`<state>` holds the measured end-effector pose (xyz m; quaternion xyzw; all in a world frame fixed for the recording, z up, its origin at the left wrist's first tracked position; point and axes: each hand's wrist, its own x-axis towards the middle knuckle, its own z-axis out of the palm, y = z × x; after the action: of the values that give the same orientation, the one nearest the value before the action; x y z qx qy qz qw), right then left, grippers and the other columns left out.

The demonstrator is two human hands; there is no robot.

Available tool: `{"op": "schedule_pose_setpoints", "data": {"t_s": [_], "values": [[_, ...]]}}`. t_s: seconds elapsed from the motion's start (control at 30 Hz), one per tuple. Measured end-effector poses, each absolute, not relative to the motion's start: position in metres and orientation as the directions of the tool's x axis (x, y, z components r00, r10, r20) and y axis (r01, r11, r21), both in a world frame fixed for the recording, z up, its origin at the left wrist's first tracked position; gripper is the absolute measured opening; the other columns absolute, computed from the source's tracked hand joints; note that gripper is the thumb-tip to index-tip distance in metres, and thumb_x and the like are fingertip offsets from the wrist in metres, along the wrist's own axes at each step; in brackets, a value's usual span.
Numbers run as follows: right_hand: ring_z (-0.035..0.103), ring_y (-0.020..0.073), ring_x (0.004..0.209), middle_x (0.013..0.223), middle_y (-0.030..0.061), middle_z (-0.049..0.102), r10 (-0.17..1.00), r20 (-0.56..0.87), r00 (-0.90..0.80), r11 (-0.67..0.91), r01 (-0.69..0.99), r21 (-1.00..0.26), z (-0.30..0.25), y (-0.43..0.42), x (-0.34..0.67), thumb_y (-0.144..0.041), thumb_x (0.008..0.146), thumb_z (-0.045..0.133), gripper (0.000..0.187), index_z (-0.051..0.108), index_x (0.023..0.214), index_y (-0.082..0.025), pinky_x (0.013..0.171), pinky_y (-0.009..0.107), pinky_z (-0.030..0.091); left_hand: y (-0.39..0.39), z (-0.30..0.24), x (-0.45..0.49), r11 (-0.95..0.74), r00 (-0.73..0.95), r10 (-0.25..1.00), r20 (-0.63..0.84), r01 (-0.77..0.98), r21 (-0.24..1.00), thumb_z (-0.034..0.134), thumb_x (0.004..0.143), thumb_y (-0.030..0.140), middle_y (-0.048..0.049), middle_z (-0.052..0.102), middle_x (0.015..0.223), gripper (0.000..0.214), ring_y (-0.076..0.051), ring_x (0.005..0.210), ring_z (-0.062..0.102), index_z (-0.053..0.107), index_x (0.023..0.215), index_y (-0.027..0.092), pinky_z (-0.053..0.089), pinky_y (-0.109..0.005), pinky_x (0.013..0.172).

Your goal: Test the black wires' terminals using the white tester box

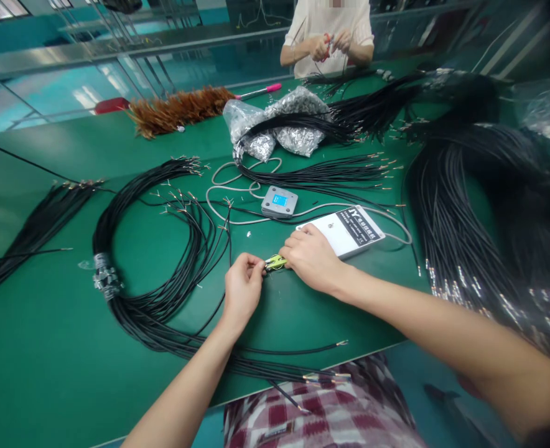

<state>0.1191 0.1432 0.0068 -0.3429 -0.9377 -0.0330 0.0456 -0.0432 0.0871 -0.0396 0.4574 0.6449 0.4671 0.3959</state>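
Note:
My left hand (244,287) is closed in a pinch on the end of a black cable (229,233). Just to its right, my right hand (313,258) is closed round a small tool with yellow-green handles (276,262), perhaps pliers or snips. The tool's tip meets the cable end at my left fingertips; the jaws are too small to make out. Right behind my right hand lies a white flat box with a black printed label (359,225). A coiled bundle of black cables (102,227), tied at its left side, curves round my left forearm.
A grey box with a blue panel (280,200) sits beyond my hands on a grey cord. Clear bags of metal parts (298,124) and a brown feather duster (181,111) lie farther back. Black cables (461,205) heap up at right. A person opposite holds red-handled scissors (326,46).

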Motion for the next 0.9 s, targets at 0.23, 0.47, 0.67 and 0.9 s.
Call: {"op": "schedule_pose_setpoints", "data": {"t_s": [0.23, 0.47, 0.67, 0.9], "values": [[0.056, 0.0221, 0.086, 0.083, 0.0067, 0.070, 0.646, 0.130, -0.752, 0.757, 0.653, 0.019, 0.007, 0.142, 0.121, -0.014, 0.091, 0.057, 0.013, 0.067, 0.083, -0.016, 0.076, 0.036, 0.024, 0.086, -0.042, -0.042, 0.135, -0.293, 0.955, -0.053, 0.268, 0.954, 0.060, 0.077, 0.031, 0.0016, 0.059, 0.060, 0.013, -0.013, 0.052, 0.056, 0.055, 0.074, 0.019, 0.040, -0.022, 0.050], [0.058, 0.0245, 0.089, 0.087, 0.0080, 0.070, 0.640, 0.155, -0.753, 0.758, 0.652, 0.033, 0.008, 0.137, 0.118, -0.017, 0.090, 0.059, 0.008, 0.066, 0.086, -0.016, 0.082, 0.039, 0.026, 0.084, -0.045, -0.043, 0.113, -0.290, 0.957, -0.020, 0.307, 0.945, 0.060, 0.079, 0.030, 0.0009, 0.060, 0.061, 0.013, -0.013, 0.052, 0.057, 0.054, 0.074, 0.019, 0.041, -0.021, 0.050], [0.059, 0.0233, 0.109, 0.118, 0.0077, 0.069, 0.647, 0.357, -0.674, 0.751, 0.645, -0.141, 0.017, 0.126, 0.155, -0.020, 0.092, 0.060, 0.020, 0.063, 0.111, -0.017, 0.093, 0.041, 0.029, 0.087, -0.040, -0.046, 0.111, -0.253, 0.967, -0.028, 0.318, 0.942, 0.060, 0.078, 0.031, 0.0001, 0.061, 0.061, 0.014, -0.014, 0.052, 0.058, 0.055, 0.072, 0.019, 0.041, -0.022, 0.050], [0.061, 0.0199, 0.109, 0.115, 0.0025, 0.072, 0.707, 0.554, -0.439, 0.666, 0.677, -0.313, 0.001, 0.093, 0.209, -0.018, 0.093, 0.056, 0.011, 0.065, 0.099, -0.021, 0.090, 0.036, 0.037, 0.086, -0.041, -0.050, 0.106, -0.234, 0.972, -0.028, 0.328, 0.939, 0.061, 0.078, 0.032, -0.0008, 0.062, 0.062, 0.015, -0.015, 0.054, 0.059, 0.056, 0.073, 0.019, 0.041, -0.022, 0.051]]}}
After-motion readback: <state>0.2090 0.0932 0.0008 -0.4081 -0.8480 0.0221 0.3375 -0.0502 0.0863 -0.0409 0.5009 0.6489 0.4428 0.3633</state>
